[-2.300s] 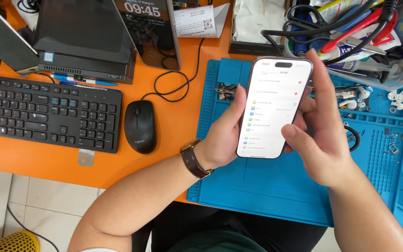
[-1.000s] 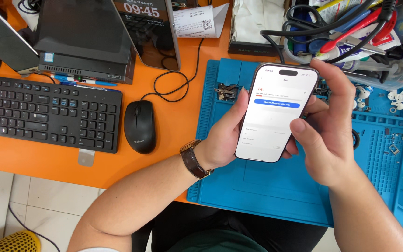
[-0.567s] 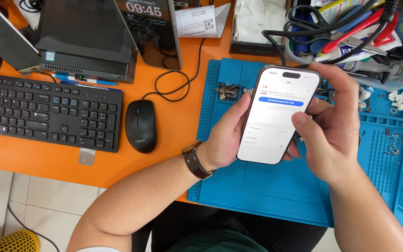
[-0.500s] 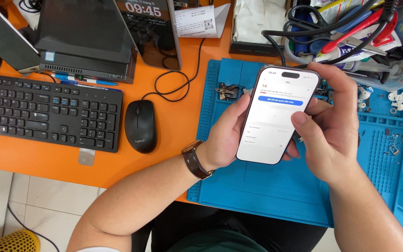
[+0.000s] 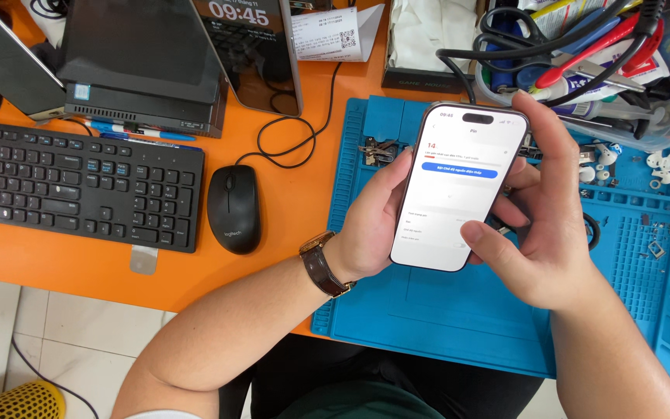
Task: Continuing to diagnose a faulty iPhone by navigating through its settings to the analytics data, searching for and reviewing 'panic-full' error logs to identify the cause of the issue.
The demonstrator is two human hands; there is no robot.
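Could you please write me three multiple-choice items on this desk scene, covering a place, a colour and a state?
1. Where is the mouse?
A. right of the keyboard
B. on the blue mat
C. on the floor

2. What colour is the desk?
A. white
B. orange
C. green

3. What state is the phone in?
A. screen dark
B. screen lit
C. face down

Answers:
1 A, it lies beside the keyboard's right end.
2 B, orange shows around the mat.
3 B, held by the left hand and right hand, it shows a white page.
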